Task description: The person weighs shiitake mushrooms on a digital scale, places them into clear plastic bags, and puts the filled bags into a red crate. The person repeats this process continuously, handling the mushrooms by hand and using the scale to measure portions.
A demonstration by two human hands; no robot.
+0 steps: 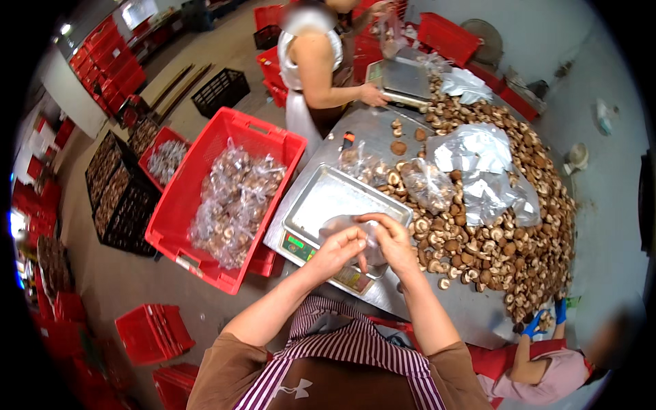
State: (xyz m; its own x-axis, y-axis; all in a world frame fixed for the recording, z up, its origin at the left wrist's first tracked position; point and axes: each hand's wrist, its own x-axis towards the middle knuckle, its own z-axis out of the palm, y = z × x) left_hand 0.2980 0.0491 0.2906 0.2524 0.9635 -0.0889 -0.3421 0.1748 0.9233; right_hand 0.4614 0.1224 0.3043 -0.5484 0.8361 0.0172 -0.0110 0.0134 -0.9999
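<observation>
Both hands are raised above the near part of a digital scale (pixel 328 197), whose metal tray bears no load. Between them is a thin clear plastic bag (pixel 341 224), partly hidden by the fingers. My left hand (pixel 342 249) pinches the bag from the left side. My right hand (pixel 388 238) grips it from the right with bent fingers. Just beyond the tray sit two tied bags of mushrooms, one filled bag (pixel 429 187) on the right and another filled bag (pixel 361 165) on the left. Loose shiitake mushrooms (pixel 482 251) are heaped right of the scale.
A red crate (pixel 169 225) of bagged mushrooms stands left of the steel table (pixel 456 307). Stacked plastic bags (pixel 474 164) lie on the heap. One co-worker (pixel 320 72) stands by a second scale (pixel 405 79); another co-worker (pixel 543 364) wears blue gloves. Black crates (pixel 125 205) hold mushrooms.
</observation>
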